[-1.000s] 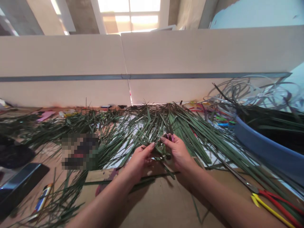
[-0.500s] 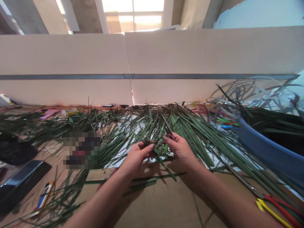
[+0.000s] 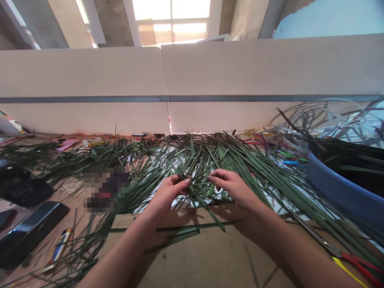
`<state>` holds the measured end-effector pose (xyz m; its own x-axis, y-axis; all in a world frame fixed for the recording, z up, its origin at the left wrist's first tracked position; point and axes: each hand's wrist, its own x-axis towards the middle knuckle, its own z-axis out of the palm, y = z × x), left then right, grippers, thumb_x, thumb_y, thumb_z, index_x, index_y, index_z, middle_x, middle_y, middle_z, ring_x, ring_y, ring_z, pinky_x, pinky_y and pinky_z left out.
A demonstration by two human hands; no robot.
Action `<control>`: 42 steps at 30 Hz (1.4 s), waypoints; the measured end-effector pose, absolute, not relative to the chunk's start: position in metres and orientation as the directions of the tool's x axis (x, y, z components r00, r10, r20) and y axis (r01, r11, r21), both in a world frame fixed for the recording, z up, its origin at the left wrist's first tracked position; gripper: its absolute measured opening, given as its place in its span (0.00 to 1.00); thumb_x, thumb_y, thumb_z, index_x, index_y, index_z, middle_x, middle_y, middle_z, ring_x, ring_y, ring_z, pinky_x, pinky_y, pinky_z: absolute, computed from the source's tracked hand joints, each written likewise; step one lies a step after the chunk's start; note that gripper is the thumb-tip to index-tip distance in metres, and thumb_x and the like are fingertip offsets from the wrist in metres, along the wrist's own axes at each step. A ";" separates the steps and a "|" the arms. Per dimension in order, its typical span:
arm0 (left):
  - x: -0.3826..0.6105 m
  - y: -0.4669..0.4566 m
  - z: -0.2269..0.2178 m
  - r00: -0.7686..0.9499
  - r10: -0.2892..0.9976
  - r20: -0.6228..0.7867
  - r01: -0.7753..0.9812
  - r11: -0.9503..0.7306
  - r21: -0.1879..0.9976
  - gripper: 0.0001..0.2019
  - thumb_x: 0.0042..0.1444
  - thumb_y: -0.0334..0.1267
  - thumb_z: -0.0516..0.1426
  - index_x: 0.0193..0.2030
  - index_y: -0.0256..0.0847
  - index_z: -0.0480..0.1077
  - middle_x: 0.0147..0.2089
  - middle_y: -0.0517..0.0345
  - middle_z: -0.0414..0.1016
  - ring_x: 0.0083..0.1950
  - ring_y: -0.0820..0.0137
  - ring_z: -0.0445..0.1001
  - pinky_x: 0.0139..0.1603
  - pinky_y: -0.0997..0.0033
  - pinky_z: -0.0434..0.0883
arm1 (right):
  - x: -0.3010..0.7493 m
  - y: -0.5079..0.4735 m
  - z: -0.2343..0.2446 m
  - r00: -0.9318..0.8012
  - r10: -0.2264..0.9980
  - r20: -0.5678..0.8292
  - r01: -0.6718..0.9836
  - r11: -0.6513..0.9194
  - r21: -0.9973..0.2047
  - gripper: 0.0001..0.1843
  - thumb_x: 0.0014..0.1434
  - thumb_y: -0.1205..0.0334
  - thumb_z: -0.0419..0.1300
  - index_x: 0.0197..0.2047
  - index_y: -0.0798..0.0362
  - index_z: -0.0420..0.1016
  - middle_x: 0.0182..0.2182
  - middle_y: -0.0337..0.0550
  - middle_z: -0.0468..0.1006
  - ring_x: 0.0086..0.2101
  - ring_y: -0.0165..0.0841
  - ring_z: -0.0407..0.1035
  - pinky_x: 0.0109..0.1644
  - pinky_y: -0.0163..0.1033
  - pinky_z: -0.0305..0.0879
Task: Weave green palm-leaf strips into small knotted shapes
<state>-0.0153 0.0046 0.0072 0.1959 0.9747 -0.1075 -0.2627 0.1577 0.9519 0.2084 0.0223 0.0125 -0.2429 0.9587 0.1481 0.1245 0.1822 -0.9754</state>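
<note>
Green leaf point(image 3: 215, 217) is slanting down and right from the left hand point(image 3: 170, 190), which is pinching it, while the right hand point(image 3: 232, 185) is curling nearby, its grip too hard to tell.

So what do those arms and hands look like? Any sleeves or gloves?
Simply a person's: the ungloved left hand and ungloved right hand join bare forearms that taper toward the wrists. No sleeve, watch, bracelet or cable shows.
</note>
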 end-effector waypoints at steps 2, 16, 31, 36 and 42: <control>-0.015 0.004 0.007 0.194 0.974 -0.118 -0.239 0.163 0.957 0.22 0.44 0.47 0.73 0.42 0.34 0.81 0.41 0.47 0.83 0.39 0.65 0.77 0.43 0.66 0.72 | 0.209 0.022 0.014 -0.243 0.960 0.138 0.138 0.175 -0.975 0.17 0.51 0.44 0.70 0.28 0.51 0.81 0.23 0.37 0.73 0.27 0.32 0.63 0.32 0.37 0.58; -0.016 0.003 0.011 0.225 0.965 -0.133 -0.186 0.177 0.967 0.21 0.45 0.46 0.72 0.42 0.35 0.80 0.42 0.47 0.82 0.40 0.65 0.77 0.43 0.67 0.71 | 0.210 0.022 0.017 -0.221 0.966 0.136 0.149 0.172 -0.974 0.18 0.48 0.44 0.72 0.25 0.51 0.80 0.20 0.37 0.72 0.24 0.30 0.61 0.28 0.36 0.55; -0.005 -0.001 0.008 0.170 0.985 -0.022 -0.137 0.046 0.989 0.22 0.45 0.48 0.71 0.46 0.39 0.79 0.40 0.54 0.80 0.35 0.70 0.70 0.32 0.73 0.63 | 0.203 0.016 0.014 -0.161 0.973 0.166 -0.045 0.161 -0.986 0.19 0.50 0.42 0.72 0.32 0.51 0.80 0.24 0.36 0.71 0.25 0.29 0.61 0.30 0.35 0.57; 0.010 -0.005 0.002 0.144 0.988 0.050 -0.036 -0.045 0.998 0.15 0.47 0.47 0.69 0.35 0.38 0.76 0.32 0.58 0.75 0.33 0.69 0.68 0.34 0.71 0.62 | 0.189 0.002 0.017 -0.230 0.960 0.162 -0.114 0.139 -0.984 0.15 0.45 0.54 0.76 0.34 0.50 0.80 0.32 0.39 0.79 0.34 0.35 0.71 0.39 0.38 0.66; 0.017 -0.009 -0.007 0.204 0.974 0.102 0.167 -0.137 0.976 0.08 0.51 0.41 0.66 0.32 0.40 0.74 0.29 0.60 0.73 0.32 0.68 0.67 0.33 0.71 0.61 | 0.179 -0.006 0.017 -0.212 0.962 0.172 -0.081 0.158 -0.984 0.10 0.47 0.57 0.73 0.33 0.49 0.82 0.30 0.39 0.80 0.33 0.36 0.72 0.40 0.40 0.66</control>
